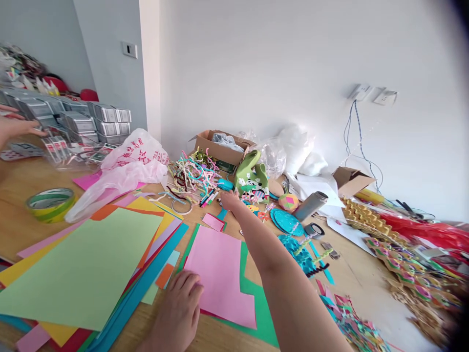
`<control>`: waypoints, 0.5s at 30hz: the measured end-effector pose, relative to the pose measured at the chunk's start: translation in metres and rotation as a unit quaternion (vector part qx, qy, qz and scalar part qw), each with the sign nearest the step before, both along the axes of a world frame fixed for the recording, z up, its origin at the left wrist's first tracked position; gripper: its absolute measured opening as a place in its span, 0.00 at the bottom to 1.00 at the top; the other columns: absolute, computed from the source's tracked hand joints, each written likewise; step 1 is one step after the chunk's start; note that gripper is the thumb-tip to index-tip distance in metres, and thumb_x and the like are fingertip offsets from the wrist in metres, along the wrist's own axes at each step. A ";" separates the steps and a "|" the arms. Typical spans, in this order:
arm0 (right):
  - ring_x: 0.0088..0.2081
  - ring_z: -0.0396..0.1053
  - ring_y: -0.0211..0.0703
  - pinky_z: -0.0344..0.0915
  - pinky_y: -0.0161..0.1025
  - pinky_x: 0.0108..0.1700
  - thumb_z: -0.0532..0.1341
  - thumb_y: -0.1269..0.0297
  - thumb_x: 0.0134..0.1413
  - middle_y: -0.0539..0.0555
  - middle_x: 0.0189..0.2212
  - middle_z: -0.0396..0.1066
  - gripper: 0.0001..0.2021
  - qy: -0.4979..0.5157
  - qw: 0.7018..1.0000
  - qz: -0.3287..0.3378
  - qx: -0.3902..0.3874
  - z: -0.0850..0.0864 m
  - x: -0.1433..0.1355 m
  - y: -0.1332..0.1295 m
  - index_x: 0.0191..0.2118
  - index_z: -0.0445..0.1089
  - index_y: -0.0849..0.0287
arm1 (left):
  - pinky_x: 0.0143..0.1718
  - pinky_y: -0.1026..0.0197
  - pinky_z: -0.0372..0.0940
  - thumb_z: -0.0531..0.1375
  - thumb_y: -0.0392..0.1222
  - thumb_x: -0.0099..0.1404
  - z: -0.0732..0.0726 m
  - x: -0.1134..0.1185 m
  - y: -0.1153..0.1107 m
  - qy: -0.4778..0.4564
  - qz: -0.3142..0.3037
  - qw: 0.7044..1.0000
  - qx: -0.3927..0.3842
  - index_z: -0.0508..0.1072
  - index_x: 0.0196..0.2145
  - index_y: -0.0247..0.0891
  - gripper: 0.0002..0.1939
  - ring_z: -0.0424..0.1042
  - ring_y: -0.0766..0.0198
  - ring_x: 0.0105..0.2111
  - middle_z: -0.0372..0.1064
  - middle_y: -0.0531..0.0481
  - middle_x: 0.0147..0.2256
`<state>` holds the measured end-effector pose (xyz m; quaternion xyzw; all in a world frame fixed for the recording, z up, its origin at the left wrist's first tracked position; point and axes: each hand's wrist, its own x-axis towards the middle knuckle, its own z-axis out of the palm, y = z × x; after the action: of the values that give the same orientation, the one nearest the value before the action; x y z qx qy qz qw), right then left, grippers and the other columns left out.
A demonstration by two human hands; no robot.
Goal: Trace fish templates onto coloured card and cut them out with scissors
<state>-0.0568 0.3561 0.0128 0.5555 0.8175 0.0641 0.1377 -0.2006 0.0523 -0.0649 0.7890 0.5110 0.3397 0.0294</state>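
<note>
My left hand (179, 308) lies on the left edge of a cut pink sheet (218, 269), its fingers bent and near each other; whether they grip anything I cannot make out. Under the pink sheet are red and green sheets (262, 303). My right arm stretches forward, and my right hand (229, 199) is by the markers (209, 198) and a blue object (225, 184), in front of the green panda bag (252, 181). Its fingertips are too small to read. A small pink piece (213, 221) lies between the hand and the large pink sheet.
Stacked coloured paper (80, 264) and a tape roll (50, 204) are at left. Pipe cleaners (194, 173) and a cardboard box (220, 146) stand behind. A metal bottle (311, 206), blue discs (286, 221) and paper scraps (351, 322) are at right. Another person's hand (18, 127) is at far left.
</note>
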 end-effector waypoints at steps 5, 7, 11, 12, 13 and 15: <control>0.49 0.68 0.48 0.68 0.51 0.49 0.59 0.59 0.62 0.58 0.52 0.66 0.17 0.068 0.997 0.042 0.006 0.012 0.003 -0.007 0.53 0.66 0.61 | 0.49 0.47 0.67 0.50 0.23 0.54 0.000 0.000 0.001 0.004 0.004 1.000 -0.003 0.70 0.39 0.42 0.20 0.67 0.54 0.46 0.69 0.47 0.42; 0.50 0.67 0.49 0.66 0.53 0.51 0.60 0.60 0.62 0.57 0.51 0.67 0.15 0.111 0.992 0.060 0.003 0.020 -0.001 -0.011 0.51 0.67 0.61 | 0.48 0.48 0.67 0.50 0.23 0.54 0.001 0.000 0.001 0.012 0.001 1.000 -0.003 0.70 0.38 0.41 0.20 0.68 0.55 0.46 0.69 0.47 0.42; 0.50 0.65 0.47 0.62 0.45 0.51 0.54 0.75 0.60 0.57 0.45 0.71 0.11 0.226 0.971 0.080 0.000 0.044 -0.014 -0.028 0.46 0.69 0.64 | 0.47 0.48 0.67 0.50 0.23 0.54 0.002 -0.002 0.001 0.027 -0.007 1.000 0.002 0.70 0.38 0.40 0.19 0.68 0.55 0.45 0.70 0.46 0.41; 0.48 0.66 0.44 0.62 0.41 0.49 0.52 0.78 0.59 0.58 0.44 0.71 0.12 0.257 0.963 0.084 -0.005 0.051 -0.015 -0.037 0.47 0.68 0.65 | 0.47 0.48 0.67 0.50 0.22 0.54 0.001 -0.002 0.001 0.031 -0.008 0.999 0.001 0.70 0.38 0.40 0.19 0.67 0.54 0.46 0.70 0.46 0.41; 0.46 0.67 0.42 0.63 0.37 0.46 0.52 0.78 0.59 0.58 0.44 0.71 0.14 0.287 0.954 0.088 -0.011 0.058 -0.013 -0.048 0.48 0.67 0.66 | 0.48 0.47 0.66 0.50 0.23 0.54 0.001 -0.003 0.002 0.035 -0.009 0.999 0.001 0.70 0.38 0.39 0.19 0.67 0.54 0.46 0.70 0.46 0.42; 0.41 0.69 0.38 0.63 0.32 0.41 0.52 0.77 0.59 0.55 0.42 0.72 0.14 0.335 0.936 0.099 -0.031 0.068 -0.001 -0.080 0.49 0.65 0.65 | 0.49 0.46 0.66 0.51 0.23 0.55 -0.001 -0.005 0.003 0.040 -0.015 0.999 0.005 0.71 0.39 0.39 0.18 0.67 0.54 0.46 0.70 0.46 0.42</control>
<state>-0.0577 0.2760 0.0807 0.4560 0.8689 -0.1381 -0.1339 -0.2056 0.0550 -0.0658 0.8095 0.4984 0.3102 0.0102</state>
